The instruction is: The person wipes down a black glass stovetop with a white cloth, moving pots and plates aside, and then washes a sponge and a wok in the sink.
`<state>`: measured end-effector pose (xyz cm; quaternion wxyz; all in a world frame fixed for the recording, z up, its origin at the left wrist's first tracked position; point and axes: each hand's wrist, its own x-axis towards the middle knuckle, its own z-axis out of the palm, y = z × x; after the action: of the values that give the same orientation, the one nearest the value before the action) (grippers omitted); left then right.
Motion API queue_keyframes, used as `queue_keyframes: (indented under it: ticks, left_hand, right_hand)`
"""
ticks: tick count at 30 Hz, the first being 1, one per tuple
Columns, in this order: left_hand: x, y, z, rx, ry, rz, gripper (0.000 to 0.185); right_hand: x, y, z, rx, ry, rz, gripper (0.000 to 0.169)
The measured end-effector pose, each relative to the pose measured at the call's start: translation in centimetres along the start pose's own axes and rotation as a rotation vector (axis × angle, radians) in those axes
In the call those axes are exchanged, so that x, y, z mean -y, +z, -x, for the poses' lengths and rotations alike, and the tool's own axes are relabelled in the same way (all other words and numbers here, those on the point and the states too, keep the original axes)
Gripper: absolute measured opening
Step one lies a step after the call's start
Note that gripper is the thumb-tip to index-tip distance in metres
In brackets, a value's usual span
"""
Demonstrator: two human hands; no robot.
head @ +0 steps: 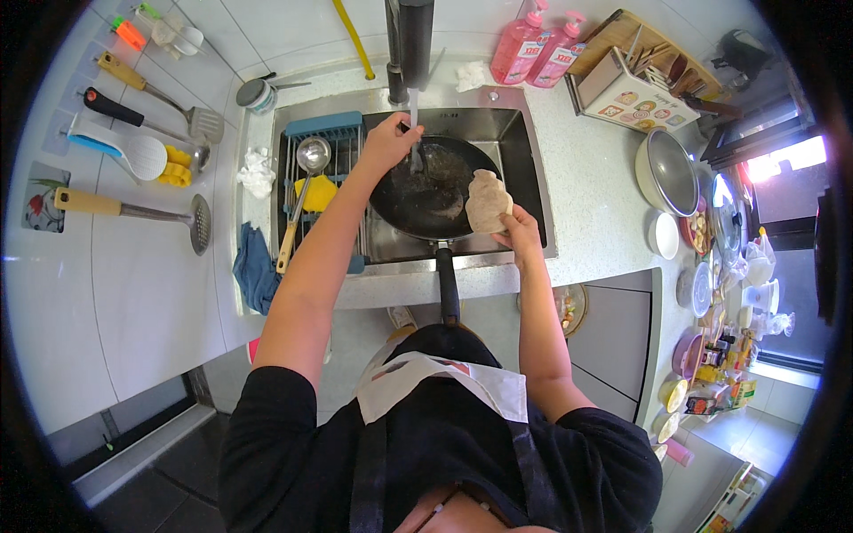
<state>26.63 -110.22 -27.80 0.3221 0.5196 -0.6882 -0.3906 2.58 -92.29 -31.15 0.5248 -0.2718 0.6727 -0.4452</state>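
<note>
A black frying pan (426,190) with wet brown residue rests in the stainless steel sink (550,230), its handle (448,286) over the front edge. My left hand (390,145) is closed on a small dark utensil (417,160) under the stream of water from the black faucet (416,40); the utensil's exact kind cannot be told. In my right hand (523,230), between thumb and fingers, is a flat beige scrubbing pad (488,202), probably loofah, at the pan's right rim.
On the sink's left side sits a blue-ended drain rack (324,123) with a steel ladle (313,155) and a yellow cloth (316,193). A blue cloth (255,266) hangs at the counter's left edge. Pink soap bottles (516,50), a knife holder (630,96) and bowls (666,173) stand rightward.
</note>
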Motion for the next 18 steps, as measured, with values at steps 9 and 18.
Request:
queue_keyframes:
  ticks: [9,18]
  left_hand:
    - [0.2,-0.2,-0.9,-0.125,-0.021,-0.412,0.039]
    - [-0.3,0.8,-0.3,-0.163,0.011,-0.323,0.033]
  right_hand:
    - [2.5,4.5,-3.1,0.23,-0.003,-0.31,0.043]
    - [7.2,13.4,-5.5,0.196,-0.6,0.357,0.069]
